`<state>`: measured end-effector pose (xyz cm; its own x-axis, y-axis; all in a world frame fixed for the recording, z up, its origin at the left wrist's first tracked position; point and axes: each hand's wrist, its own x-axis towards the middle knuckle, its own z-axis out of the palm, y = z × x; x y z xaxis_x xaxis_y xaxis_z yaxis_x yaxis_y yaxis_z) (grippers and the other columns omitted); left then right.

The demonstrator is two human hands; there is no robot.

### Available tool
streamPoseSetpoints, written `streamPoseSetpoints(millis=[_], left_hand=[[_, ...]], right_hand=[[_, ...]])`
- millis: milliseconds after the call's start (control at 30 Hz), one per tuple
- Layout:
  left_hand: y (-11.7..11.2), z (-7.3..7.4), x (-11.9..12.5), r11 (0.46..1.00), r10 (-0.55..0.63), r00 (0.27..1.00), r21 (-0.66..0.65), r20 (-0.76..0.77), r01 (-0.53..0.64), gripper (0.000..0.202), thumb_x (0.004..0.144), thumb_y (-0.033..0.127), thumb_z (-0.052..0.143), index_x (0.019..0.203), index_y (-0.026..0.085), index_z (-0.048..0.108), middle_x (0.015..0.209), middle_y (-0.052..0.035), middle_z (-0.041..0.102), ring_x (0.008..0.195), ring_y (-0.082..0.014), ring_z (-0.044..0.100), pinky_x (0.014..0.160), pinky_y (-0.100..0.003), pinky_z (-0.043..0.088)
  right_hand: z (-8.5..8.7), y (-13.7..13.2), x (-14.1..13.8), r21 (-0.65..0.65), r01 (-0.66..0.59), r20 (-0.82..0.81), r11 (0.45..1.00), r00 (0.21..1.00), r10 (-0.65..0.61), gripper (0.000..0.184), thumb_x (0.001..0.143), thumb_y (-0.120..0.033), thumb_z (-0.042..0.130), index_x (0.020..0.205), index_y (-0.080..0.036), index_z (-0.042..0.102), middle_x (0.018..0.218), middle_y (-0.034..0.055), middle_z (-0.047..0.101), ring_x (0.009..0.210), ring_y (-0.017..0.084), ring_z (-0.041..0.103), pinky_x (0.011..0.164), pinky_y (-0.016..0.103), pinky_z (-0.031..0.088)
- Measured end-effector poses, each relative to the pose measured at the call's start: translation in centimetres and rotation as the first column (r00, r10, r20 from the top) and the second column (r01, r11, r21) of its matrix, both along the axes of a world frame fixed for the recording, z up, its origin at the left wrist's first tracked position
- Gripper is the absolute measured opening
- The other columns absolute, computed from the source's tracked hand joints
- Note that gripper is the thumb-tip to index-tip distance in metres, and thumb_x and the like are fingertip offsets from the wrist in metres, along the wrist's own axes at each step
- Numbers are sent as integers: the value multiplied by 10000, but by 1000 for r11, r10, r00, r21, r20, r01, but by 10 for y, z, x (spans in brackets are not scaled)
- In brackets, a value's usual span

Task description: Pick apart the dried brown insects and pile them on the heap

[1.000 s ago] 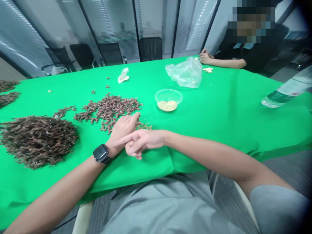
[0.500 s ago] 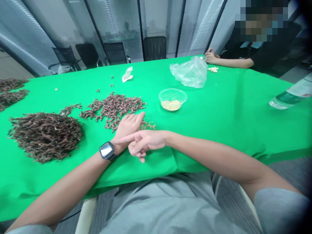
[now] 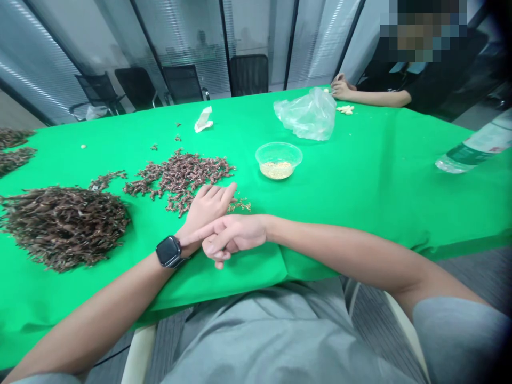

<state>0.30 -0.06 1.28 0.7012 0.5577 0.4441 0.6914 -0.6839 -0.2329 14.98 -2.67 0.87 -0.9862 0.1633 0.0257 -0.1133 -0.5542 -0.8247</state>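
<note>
My left hand (image 3: 208, 205) rests back up at the near edge of a pile of small brown twiggy pieces (image 3: 188, 170). Its fingers look curled down, with the tips hidden, and nothing shows in them. A black smartwatch (image 3: 169, 252) sits on that wrist, its screen dark. My right hand (image 3: 236, 234) lies across the left wrist, index finger stretched out and touching it beside the watch, the other fingers bent. Nothing is visible in the right hand. Small golden bits (image 3: 240, 205) lie just beyond the hands.
A clear plastic bowl (image 3: 279, 154) holds pale grains. A large brown heap (image 3: 66, 226) stands at left. A plastic bag (image 3: 310, 114), crumpled paper (image 3: 204, 120) and a bottle (image 3: 474, 144) are on the green tablecloth (image 3: 348, 186). Across the table, a person's hands (image 3: 342, 88) are near pale pieces (image 3: 345, 110).
The watch screen went from bright to dark. My hands keep the same pose, with the index finger still at the wrist; the whole view has shifted slightly.
</note>
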Motion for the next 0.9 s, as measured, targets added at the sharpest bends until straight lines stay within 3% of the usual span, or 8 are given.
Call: streamPoseSetpoints(millis=[133, 333, 467, 567, 667, 800, 867, 900], left_hand=[[-1, 0, 0, 1000, 8, 1000, -15, 14, -8, 368, 992, 156, 422, 1316, 137, 596, 899, -118, 714, 880, -270, 639, 862, -424, 465], [-1, 1, -2, 997, 33, 999, -66, 16, -32, 351, 1005, 185, 439, 1309, 115, 599, 946, -140, 725, 930, -291, 661, 892, -441, 473], [0, 0, -6, 969, 80, 979, -245, 188, -32, 341, 1016, 289, 488, 1309, 141, 581, 1046, -147, 733, 994, -293, 684, 904, -441, 500], [5, -4, -12, 882, 172, 866, -464, 469, 76, 367, 1006, 339, 515, 1339, 184, 531, 1127, -123, 731, 1015, -252, 706, 872, -389, 538], [12, -8, -17, 777, 243, 699, -566, 673, 275, 374, 986, 372, 542, 1310, 188, 517, 1123, -110, 735, 1029, -226, 713, 875, -363, 552], [16, -10, -16, 640, 344, 540, -612, 768, 464, 387, 931, 356, 617, 1256, 168, 519, 1052, -100, 739, 944, -202, 721, 817, -328, 561], [16, -10, -14, 610, 360, 511, -611, 781, 504, 391, 918, 364, 642, 1238, 169, 529, 987, -78, 740, 874, -187, 717, 790, -316, 558], [16, -11, -13, 605, 357, 505, -607, 786, 515, 391, 919, 373, 645, 1235, 170, 534, 971, -72, 740, 859, -184, 714, 792, -316, 556]], right_hand=[[1, 0, 1, 1, 8, 28, 1000, 1000, -8, 571, 851, -182, 705, 1401, -109, 571, 705, -38, 620, 609, 98, 540, 742, 333, 529], [10, -1, 8, 38, 21, 57, 999, 998, -23, 492, 871, -146, 669, 1359, -117, 611, 716, -34, 607, 605, 94, 525, 678, 304, 538], [19, 4, 22, 101, 45, 100, 994, 994, -55, 442, 866, -152, 687, 1305, -116, 647, 736, -25, 614, 631, 97, 558, 643, 270, 535], [21, 14, 34, 129, 125, 70, 984, 988, -135, 503, 821, -170, 755, 1303, -88, 636, 775, -8, 641, 671, 97, 579, 663, 266, 550], [20, 23, 41, 178, 201, 80, 963, 973, -218, 478, 817, -204, 764, 1274, -116, 652, 811, -2, 662, 697, 99, 608, 721, 283, 575], [19, 31, 41, 295, 406, 98, 865, 888, -449, 378, 808, -246, 753, 1158, -120, 684, 803, 10, 680, 694, 118, 651, 737, 302, 581], [16, 35, 40, 415, 512, 79, 752, 804, -590, 322, 818, -268, 730, 1102, -121, 689, 789, 15, 684, 675, 124, 650, 721, 304, 568], [14, 37, 39, 502, 556, 52, 662, 745, -665, 289, 828, -279, 715, 1070, -123, 691, 780, 17, 685, 666, 124, 641, 707, 296, 553]])
